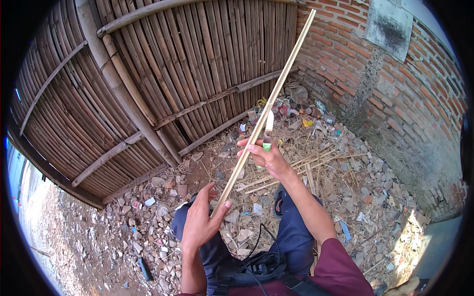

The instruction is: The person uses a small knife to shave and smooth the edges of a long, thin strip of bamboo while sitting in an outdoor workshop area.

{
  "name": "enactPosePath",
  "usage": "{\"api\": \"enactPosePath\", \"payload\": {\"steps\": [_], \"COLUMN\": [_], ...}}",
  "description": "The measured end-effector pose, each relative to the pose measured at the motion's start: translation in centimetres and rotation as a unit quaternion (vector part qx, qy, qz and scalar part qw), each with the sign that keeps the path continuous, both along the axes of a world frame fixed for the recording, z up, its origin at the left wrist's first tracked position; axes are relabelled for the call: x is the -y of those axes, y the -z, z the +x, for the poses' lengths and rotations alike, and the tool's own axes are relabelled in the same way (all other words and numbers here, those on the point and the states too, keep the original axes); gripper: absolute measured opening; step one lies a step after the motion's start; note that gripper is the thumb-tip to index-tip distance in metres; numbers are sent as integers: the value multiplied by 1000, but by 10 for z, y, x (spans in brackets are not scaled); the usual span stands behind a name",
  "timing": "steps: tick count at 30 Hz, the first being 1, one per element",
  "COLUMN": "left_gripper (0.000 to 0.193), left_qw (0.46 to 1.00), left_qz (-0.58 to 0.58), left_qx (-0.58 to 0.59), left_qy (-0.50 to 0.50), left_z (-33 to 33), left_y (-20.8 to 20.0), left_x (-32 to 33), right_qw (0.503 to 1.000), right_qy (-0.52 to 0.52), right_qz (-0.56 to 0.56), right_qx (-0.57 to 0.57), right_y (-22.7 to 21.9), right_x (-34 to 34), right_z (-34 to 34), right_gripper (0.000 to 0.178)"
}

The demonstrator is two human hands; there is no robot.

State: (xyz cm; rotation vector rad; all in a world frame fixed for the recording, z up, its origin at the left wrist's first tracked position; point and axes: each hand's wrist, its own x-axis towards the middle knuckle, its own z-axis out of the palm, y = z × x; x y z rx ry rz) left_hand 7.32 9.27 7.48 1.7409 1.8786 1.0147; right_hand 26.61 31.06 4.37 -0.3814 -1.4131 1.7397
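Observation:
A long, pale bamboo strip [285,71] slants from between my legs up toward the far right. A line runs along its length, and I cannot tell whether it is split into two. Its lower end lies between the thumb and fingers of my left hand [200,219], held loosely. Farther up, my right hand [269,159] is closed, with the thumb and fingers on the strip. The same hand grips a knife with a green handle [267,146]. Its blade [269,122] points upward beside the strip, and most of the handle is hidden in my palm.
More bamboo strips [316,160] lie on the rubble-strewn ground [350,197] past my right hand. A bamboo-slat wall [197,64] stands ahead on the left, meeting a brick wall [400,93] on the right. Black cables [261,264] rest at my lap.

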Motion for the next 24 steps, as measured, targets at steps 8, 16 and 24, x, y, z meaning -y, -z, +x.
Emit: {"api": "enactPosePath", "payload": {"steps": [8,16,24], "left_gripper": [36,36,35], "left_qw": [905,876,897], "left_qz": [-140,-150,-118], "left_qx": [391,452,420], "left_qy": [91,81,73], "left_z": [-5,-5,13], "left_y": [29,34,36], "left_x": [-32,-34,-43], "right_qw": [973,802,722], "right_qy": [64,293,342], "right_qz": [207,428,491], "right_qx": [82,296,348], "right_y": [19,18,35], "right_x": [-3,8,14], "right_z": [-9,-6,-14], "right_gripper": [33,18,10]}}
